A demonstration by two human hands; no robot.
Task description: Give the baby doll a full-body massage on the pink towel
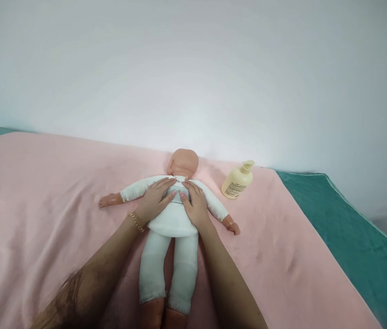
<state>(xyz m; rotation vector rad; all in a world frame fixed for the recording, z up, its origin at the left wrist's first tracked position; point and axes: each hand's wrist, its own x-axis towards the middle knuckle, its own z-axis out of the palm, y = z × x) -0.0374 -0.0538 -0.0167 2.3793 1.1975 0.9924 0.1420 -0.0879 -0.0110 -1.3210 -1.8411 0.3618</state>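
A baby doll [173, 221] in a white outfit lies stretched out, its arms spread to both sides and its feet toward me. Its smooth brown head points away, with the back of the head apparently turned up. Flat on the left side of the doll's upper body rests my left hand [156, 197], fingers extended, a gold bracelet at the wrist. My right hand [195, 203] lies flat on the right side at the same height. Between the two thumbs a greyish band shows on the white cloth. Neither hand grips anything.
To the right of the doll's head stands a pale yellow pump bottle [236, 183] with dark printed text. A pink cloth [60, 205] with creases lies under everything, over a green cover [344, 219] that shows at the right. A pale wall [193, 68] rises behind.
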